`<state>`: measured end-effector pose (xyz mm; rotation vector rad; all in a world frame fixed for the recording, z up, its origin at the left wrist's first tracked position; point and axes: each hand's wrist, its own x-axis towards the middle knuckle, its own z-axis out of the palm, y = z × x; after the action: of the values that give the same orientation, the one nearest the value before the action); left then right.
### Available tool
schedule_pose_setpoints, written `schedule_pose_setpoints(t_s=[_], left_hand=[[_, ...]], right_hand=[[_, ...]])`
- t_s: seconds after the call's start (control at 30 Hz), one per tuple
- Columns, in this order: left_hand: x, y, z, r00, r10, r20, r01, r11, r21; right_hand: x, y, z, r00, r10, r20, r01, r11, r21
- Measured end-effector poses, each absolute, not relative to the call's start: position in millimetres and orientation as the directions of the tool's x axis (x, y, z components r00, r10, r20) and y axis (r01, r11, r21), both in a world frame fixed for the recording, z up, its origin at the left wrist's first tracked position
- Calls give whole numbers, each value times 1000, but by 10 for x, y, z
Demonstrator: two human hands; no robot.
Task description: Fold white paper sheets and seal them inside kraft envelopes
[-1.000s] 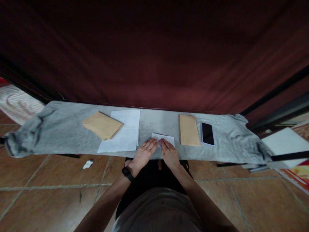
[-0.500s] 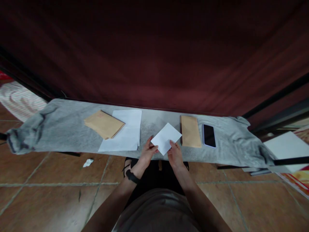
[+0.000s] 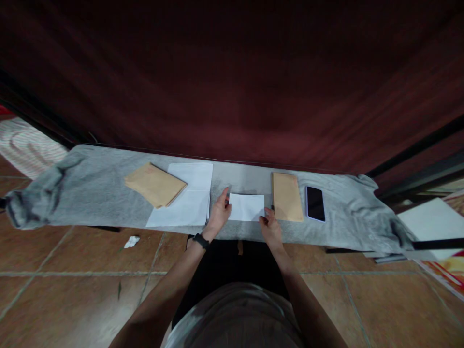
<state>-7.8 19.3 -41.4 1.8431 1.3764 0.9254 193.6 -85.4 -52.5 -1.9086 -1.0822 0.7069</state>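
Note:
A folded white sheet of paper (image 3: pixel 246 208) lies level over the grey cloth in front of me, its long side running left to right. My left hand (image 3: pixel 218 212) grips it at the left edge, thumb on the near side and index finger pointing away from me. At the right edge, my right hand (image 3: pixel 271 227) pinches the near corner with curled fingers. Whether the paper rests on the cloth or hangs just above it, I cannot tell. To the right of it lies a stack of brown envelopes (image 3: pixel 287 197).
On the left, more brown envelopes (image 3: pixel 155 184) lie over large white sheets (image 3: pixel 192 193). A phone (image 3: pixel 315 204) sits right of the envelope stack. The narrow bench carries a grey cloth (image 3: pixel 97 193), with a dark red curtain (image 3: pixel 232 96) behind. A crumpled tissue (image 3: pixel 131 241) is on the tiled floor.
The folded paper has turned from a slanted, diamond-like pose to lying square with the bench. My hands have moved apart to its left and right edges.

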Motion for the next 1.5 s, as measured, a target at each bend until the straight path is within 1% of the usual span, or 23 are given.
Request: schedule_pose_setpoints(t_s=[0.03,0.1,0.23,0.33,0.4,0.5,0.6,0.67,0.7,0.77,0.83,0.9,1.0,1.1,1.23,1.37,1.5], left_hand=[[-64,190,-423,199,965,172,524,-253,813],[-48,166,-439,209,956,203,554,-287,782],[-31,57,-431,232,941,247,636,-339,693],[12,-94,-406,273,920,282,726,-389,567],[55,-238,-405,373,881,292,745,-472,472],[110,-487,-441,556,794,247,713,-608,348],[131,-679,-491,583,786,207,736,-618,277],[130,-739,-511,578,791,199,747,-611,260],[128,-749,-514,577,792,197,750,-610,257],[121,-735,-506,580,791,194,746,-612,263],[117,-690,-483,587,786,191,735,-617,280],[118,-623,-454,572,796,198,737,-605,302],[134,-510,-428,535,819,206,758,-574,310],[154,-420,-453,503,845,180,794,-535,289],[171,-376,-541,453,873,180,829,-487,275],[172,-372,-588,456,862,220,819,-503,275],[171,-368,-567,467,870,159,838,-493,236]], right_hand=[[1942,-850,-509,466,884,-42,530,-317,-787],[1935,-849,-485,441,897,-10,674,-339,-656],[1881,-873,-473,380,923,53,828,-315,-464],[1858,-886,-470,342,934,98,876,-280,-394],[1862,-891,-461,335,939,82,884,-283,-371],[1887,-906,-434,319,946,56,900,-284,-331],[1895,-933,-390,310,945,107,923,-273,-272],[1866,-938,-358,284,942,177,938,-235,-257],[1837,-931,-346,244,947,210,946,-185,-267],[1758,-897,-340,114,961,252,948,-29,-317],[1670,-846,-363,-27,966,259,925,122,-360],[1603,-803,-410,-91,966,241,913,177,-366],[1573,-793,-495,-83,975,207,931,150,-332],[1594,-825,-545,-73,978,195,943,131,-305],[1603,-782,-516,-27,982,187,943,88,-321],[1564,-614,-468,-38,983,179,946,93,-309],[1552,-518,-524,-50,986,158,963,89,-253]])
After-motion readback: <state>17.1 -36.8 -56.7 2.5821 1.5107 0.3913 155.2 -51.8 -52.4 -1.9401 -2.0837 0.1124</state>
